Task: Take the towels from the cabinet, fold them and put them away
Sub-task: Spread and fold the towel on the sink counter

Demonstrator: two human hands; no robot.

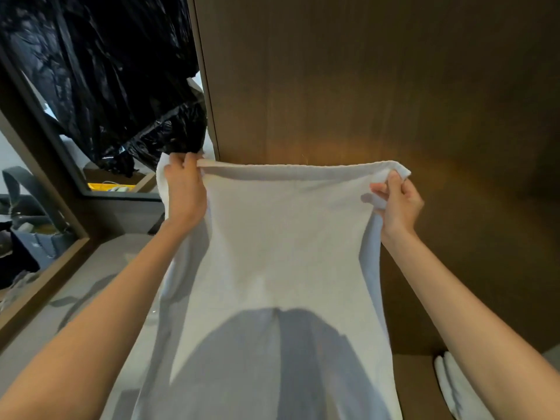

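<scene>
Head view: a dark wood panel (pixel 378 86) fills the top and right, directly behind the raised arms. Its left vertical edge runs down from the top centre and passes just behind the left hand (pixel 185 192). To the left of that edge hangs crumpled black plastic sheeting (pixel 106 71), reaching almost down to the left hand's knuckles. Further left a slanted frame edge crosses the corner, w/ a grey bag (pixel 36 225) beyond it. Below the left forearm lies a pale grey surface (pixel 100 283), mostly bare in the part that shows, so that is the open room on that side. At lower right, a wood ledge carries 1 other white towel (pixel 451 386), lying just under the right forearm.

The white towel (pixel 272 253) is held up, spread between the 2 hands, in front of the panel. Its top edge is pulled taut and roughly level from 1 hand to the other; the rest hangs down toward the camera and out the bottom of the frame. The left hand grips the top-left corner, fingers curled over the hem. The right hand (pixel 397 201) pinches the top-right corner, thumb and fingers bunching the cloth. Hands sit well apart, approx. at equal height.
</scene>
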